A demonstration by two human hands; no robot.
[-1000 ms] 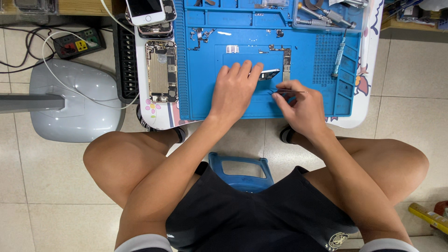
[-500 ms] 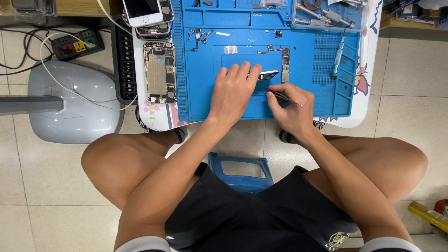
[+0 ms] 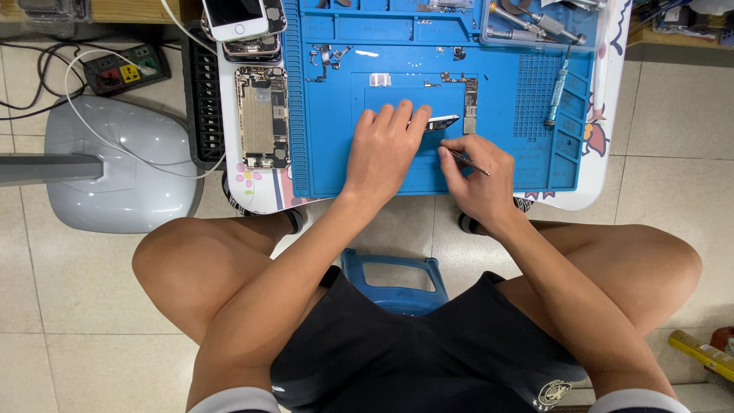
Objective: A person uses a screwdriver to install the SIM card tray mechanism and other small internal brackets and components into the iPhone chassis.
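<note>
— What is the left hand [image 3: 386, 149] doing?

— It lies palm down on the blue silicone repair mat [image 3: 336, 153], fingers together and stretched flat, their tips pinning a small dark metal phone part [image 3: 441, 121] just beyond them.

— And the right hand [image 3: 475, 177]?

— Just right of the left, it is pinched shut on thin metal tweezers [image 3: 466, 161], below that same part; a narrow circuit board [image 3: 471, 115] lies just above its knuckles.

— What surrounds them?

— Left of the left hand, an opened phone chassis [image 3: 259, 115] rests on the small white table [image 3: 604, 160]. Far right of the right hand lies a silver screwdriver [image 3: 556, 93]. Below sit a blue plastic stool [image 3: 394, 279] and a beige tiled floor [image 3: 61, 306].
</note>
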